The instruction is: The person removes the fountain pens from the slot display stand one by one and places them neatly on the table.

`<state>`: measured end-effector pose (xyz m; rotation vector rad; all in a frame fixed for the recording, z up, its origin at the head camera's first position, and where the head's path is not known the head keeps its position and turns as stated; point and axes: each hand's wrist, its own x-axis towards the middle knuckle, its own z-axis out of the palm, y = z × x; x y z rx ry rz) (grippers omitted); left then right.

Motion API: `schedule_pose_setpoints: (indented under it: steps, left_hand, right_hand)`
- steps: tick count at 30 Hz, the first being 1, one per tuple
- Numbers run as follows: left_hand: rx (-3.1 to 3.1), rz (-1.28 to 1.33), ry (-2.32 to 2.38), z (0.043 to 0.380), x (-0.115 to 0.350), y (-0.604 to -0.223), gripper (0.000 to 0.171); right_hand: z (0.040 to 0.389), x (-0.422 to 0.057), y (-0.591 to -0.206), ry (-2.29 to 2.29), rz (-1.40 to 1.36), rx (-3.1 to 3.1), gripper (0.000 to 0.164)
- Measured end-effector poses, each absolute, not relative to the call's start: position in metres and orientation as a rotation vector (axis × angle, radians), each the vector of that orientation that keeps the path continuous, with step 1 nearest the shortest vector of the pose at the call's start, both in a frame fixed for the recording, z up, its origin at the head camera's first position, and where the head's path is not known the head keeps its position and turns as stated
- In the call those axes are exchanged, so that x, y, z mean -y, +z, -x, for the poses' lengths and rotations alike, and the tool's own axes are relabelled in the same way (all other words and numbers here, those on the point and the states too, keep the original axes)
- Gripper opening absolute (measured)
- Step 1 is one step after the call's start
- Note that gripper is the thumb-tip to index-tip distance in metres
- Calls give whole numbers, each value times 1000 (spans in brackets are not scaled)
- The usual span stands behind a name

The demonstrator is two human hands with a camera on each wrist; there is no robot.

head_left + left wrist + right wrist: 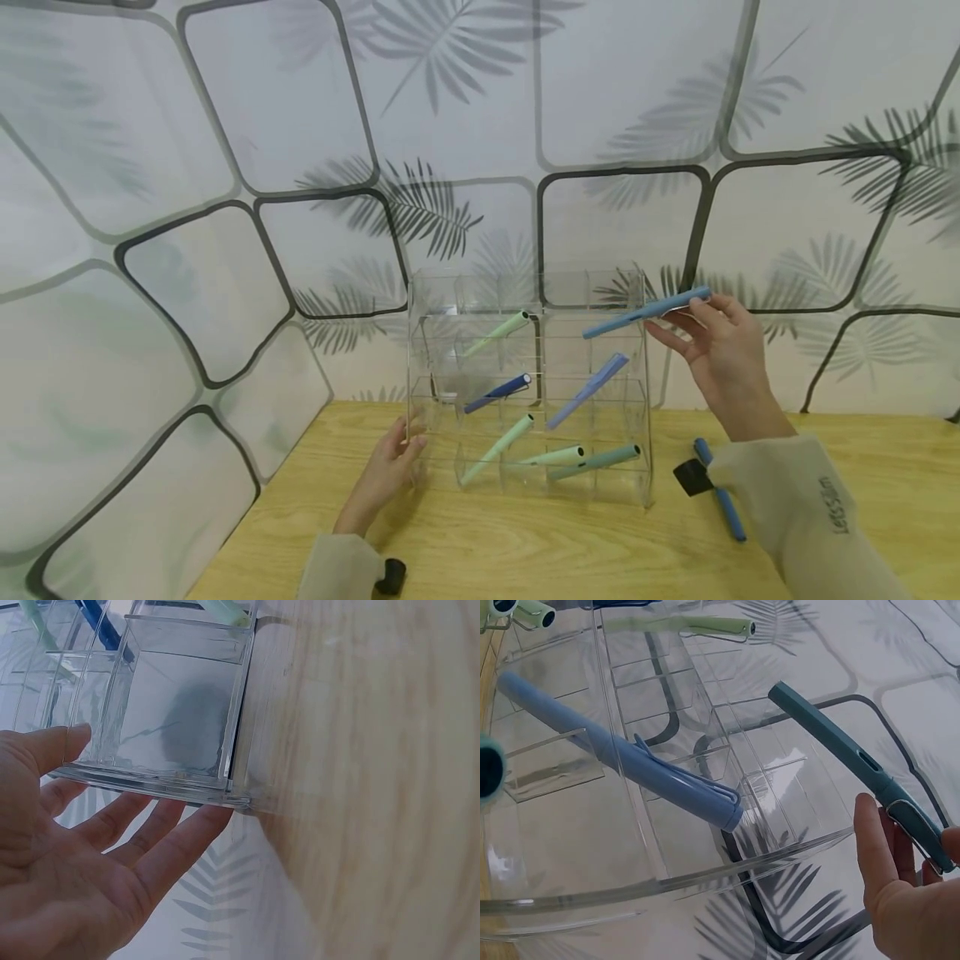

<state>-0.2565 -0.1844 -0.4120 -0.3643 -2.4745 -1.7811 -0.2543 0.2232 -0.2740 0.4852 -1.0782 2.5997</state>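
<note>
A clear rack (525, 492) of tiered compartments stands upright on the table. My left hand (386, 471) holds its left side, the thumb in front and the fingers along the outside of the side wall (150, 784). At the upper right, my right hand (723, 354) pinches a blue pen (637, 315) by its clip end; the pen looks teal in the right wrist view. The pen's other end points left, in front of the upper tiers. Below it a lavender pen (588, 392) leans in the rack. A dark blue pen (498, 393) and a light green pen (498, 333) sit further left.
In the lowest tier lean light green pens (498, 450) and a dark green pen (596, 462). Another blue pen (727, 508) lies on the wooden table (525, 558) right of the rack, near my right sleeve (795, 492). A patterned curtain (465, 125) hangs behind.
</note>
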Motion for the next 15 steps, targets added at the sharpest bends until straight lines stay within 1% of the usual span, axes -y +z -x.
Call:
schedule_pose_setpoints:
  steps: [8, 15]
  left_hand:
    - [2481, 371, -1774, 256, 184, -411, 50]
    - [2477, 368, -1770, 256, 183, -412, 49]
  right_hand:
    - [252, -230, -276, 2636, -497, 1032, 5]
    - [250, -236, -280, 2660, -525, 994, 10]
